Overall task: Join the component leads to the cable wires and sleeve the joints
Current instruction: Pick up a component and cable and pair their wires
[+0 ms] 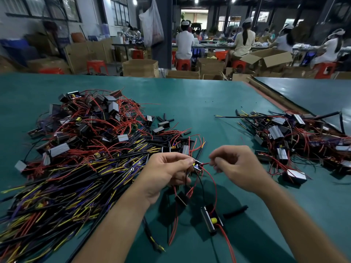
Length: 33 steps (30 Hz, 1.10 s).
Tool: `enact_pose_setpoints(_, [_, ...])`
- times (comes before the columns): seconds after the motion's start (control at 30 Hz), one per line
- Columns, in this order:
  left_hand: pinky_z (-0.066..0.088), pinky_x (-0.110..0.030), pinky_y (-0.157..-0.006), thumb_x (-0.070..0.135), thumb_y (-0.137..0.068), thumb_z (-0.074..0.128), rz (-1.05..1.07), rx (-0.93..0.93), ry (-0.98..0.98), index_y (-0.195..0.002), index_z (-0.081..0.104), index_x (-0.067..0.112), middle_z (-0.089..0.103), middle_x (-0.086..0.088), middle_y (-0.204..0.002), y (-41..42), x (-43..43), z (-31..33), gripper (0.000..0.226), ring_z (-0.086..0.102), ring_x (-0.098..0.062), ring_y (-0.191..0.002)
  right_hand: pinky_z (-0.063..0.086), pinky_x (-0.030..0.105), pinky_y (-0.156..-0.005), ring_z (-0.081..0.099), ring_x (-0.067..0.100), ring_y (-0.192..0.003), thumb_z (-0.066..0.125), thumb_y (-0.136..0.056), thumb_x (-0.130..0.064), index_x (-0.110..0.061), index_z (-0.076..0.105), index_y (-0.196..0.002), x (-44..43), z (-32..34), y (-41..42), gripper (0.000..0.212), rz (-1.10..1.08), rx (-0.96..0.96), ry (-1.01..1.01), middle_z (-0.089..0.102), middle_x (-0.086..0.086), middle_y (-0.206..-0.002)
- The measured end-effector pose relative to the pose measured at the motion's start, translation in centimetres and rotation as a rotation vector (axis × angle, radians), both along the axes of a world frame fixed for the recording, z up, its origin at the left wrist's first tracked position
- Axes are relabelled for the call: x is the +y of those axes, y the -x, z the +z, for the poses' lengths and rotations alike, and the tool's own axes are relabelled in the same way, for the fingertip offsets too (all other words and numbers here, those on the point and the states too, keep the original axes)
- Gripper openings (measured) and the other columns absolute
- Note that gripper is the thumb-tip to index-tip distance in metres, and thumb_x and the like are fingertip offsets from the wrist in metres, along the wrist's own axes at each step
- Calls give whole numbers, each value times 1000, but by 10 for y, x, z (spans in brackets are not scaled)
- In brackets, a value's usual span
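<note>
My left hand (167, 171) pinches a small black component (197, 165) with a yellow part, held above the green table (199, 103). My right hand (237, 168) pinches the end of a red lead (206, 164) coming off that component. Red leads and a black wire hang from the pinch down to the table. Below lie a black block (181, 198) and a longer component (210, 219) with a yellow part. A loose black sleeve (235, 212) lies to the right of it.
A big heap of black cables (76, 177) with yellow and purple wires fills the left. Components with red leads (91, 118) are piled behind it. Another pile (296, 137) sits at the right. Short black sleeves (165, 118) lie mid-table. People sit on red stools far behind.
</note>
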<state>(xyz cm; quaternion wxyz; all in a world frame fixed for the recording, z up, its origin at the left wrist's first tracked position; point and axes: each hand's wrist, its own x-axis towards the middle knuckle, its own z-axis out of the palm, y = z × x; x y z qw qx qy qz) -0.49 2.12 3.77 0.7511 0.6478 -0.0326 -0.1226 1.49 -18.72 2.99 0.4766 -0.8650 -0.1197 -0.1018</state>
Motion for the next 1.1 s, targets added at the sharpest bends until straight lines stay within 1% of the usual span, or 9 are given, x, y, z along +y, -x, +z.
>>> enact_pose_setpoints(0.1, [51, -18, -52, 11, -86, 67, -50, -2, -11, -79, 74, 15, 75, -8, -90, 2, 0, 1, 10, 66, -14, -56, 57, 35, -84, 72, 14, -84, 56, -88, 7, -13, 73, -93, 1, -11, -4, 27, 101, 132, 132, 76, -2, -87])
enact_pose_setpoints(0.23, [51, -18, -54, 15, -89, 65, -152, -8, -41, -78, 69, 18, 75, -9, -98, 4, 2, 3, 12, 70, -17, -61, 46, 31, -104, 63, 9, -111, 53, -92, -5, -15, 66, -121, -9, -15, -12, 33, -39, 138, 272, 69, -5, -117])
enact_pose_setpoints(0.4, [52, -19, -54, 18, -93, 62, -205, 14, -47, -85, 61, 15, 75, -10, -91, 4, 3, 4, 8, 69, -19, -60, 54, 40, -80, 67, 33, -91, 57, -91, -12, -9, 68, -112, -7, -12, -12, 24, -254, 131, 241, 74, 12, -88])
enact_pose_setpoints(0.47, [51, -19, -54, 17, -93, 61, -201, 19, -38, -86, 61, 14, 74, -6, -84, 5, 3, 4, 7, 69, -19, -60, 55, 40, -78, 66, 34, -84, 58, -88, -17, -7, 70, -104, -7, -4, -6, 22, -349, 75, 354, 73, 12, -83])
enact_pose_setpoints(0.57, [53, -23, -57, 14, -93, 61, -196, 9, -27, -87, 61, 12, 74, -4, -79, 6, 3, 6, 7, 67, -15, -56, 54, 33, -72, 61, 25, -67, 59, -85, -23, -24, 72, -105, 3, 18, 1, 24, -420, 17, 420, 69, 1, -72])
enact_pose_setpoints(0.7, [53, -27, -58, 10, -93, 59, -173, 24, 12, -85, 61, 11, 74, -7, -80, 5, 2, 4, 9, 64, -12, -50, 55, 31, -67, 66, 19, -64, 58, -87, -21, -24, 75, -92, 44, 46, -27, 18, -139, 12, 332, 72, -1, -70])
enact_pose_setpoints(0.83, [53, -26, -61, 13, -90, 64, -171, 69, 67, -81, 64, 15, 75, -9, -85, 5, 5, 2, 8, 69, -17, -59, 55, 32, -80, 68, 23, -89, 58, -90, -22, -17, 77, -94, 74, 58, -83, 20, -26, 5, 621, 75, 0, -91])
enact_pose_setpoints(0.97, [56, -23, -58, 3, -86, 66, -163, 67, 85, -74, 68, 17, 74, -10, -83, 4, 6, 0, 18, 68, -17, -56, 49, 18, -67, 63, 7, -69, 61, -85, -16, -21, 79, -87, 115, 54, -103, 18, 195, -46, 594, 68, -18, -70])
enact_pose_setpoints(1.1, [54, -23, -58, 1, -87, 62, -166, 90, 67, -66, 72, 20, 74, -8, -81, 4, 8, 0, 30, 66, -16, -56, 44, 24, -70, 62, 17, -78, 66, -89, -26, -16, 77, -98, 143, 45, -120, 17, 334, 31, 830, 74, -2, -89])
